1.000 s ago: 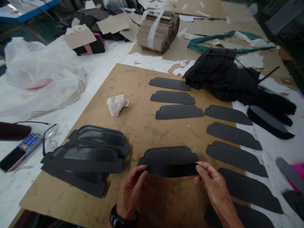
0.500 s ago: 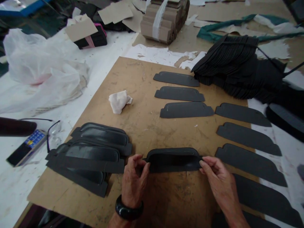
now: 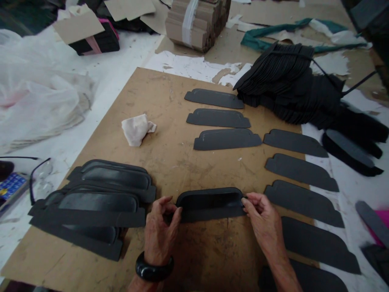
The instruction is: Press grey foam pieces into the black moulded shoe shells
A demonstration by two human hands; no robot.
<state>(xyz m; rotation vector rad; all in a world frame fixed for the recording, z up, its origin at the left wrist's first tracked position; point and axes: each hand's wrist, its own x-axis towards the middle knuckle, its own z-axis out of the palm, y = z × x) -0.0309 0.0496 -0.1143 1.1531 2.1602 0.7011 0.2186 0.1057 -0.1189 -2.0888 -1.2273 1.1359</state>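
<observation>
A tan hardboard sheet (image 3: 170,162) lies on a white-covered worktable (image 3: 91,93). On the sheet sit rows of flat dark cut pieces (image 3: 225,139), two overlapping piles of moulded black pieces (image 3: 97,201) and a crumpled white cloth (image 3: 136,129).

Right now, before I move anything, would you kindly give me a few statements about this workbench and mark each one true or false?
1. The left hand wears a black bangle at the wrist. True.
2. The left hand and right hand hold the curved black piece at opposite ends. True.
3. The left hand is pinching the crumpled white cloth. False: the crumpled white cloth lies on the brown board, apart from both hands.
4. The right hand's fingers touch the eyeglasses. False: those fingers are at the end of the black piece; the eyeglasses lie far off to the left.
5. A bundle of cardboard strips, bound with white tape, sits beyond the board. True.
</observation>
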